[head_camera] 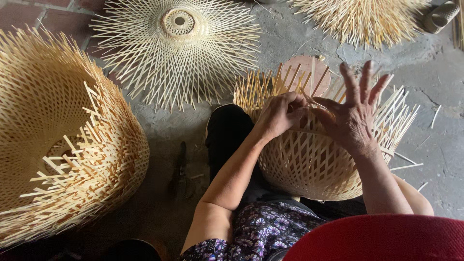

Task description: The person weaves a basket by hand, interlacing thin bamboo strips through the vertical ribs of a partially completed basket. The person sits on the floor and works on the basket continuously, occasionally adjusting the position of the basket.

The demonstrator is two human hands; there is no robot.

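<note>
A half-woven bamboo basket (309, 164) with loose strip ends sticking up rests against my lap in the middle of the head view. My left hand (280, 113) is closed, pinching thin bamboo strips at the basket's upper rim. My right hand (355, 113) lies flat on the weave just to the right, its fingers spread upward. The two hands almost touch. A round pinkish-brown disc (304, 72) shows behind the upright strips.
A stack of large woven bamboo shades (58, 140) fills the left. A flat star-shaped woven piece (179, 48) lies on the concrete floor ahead, another (362, 19) at top right. Dark shears (181, 171) lie on the floor by my leg.
</note>
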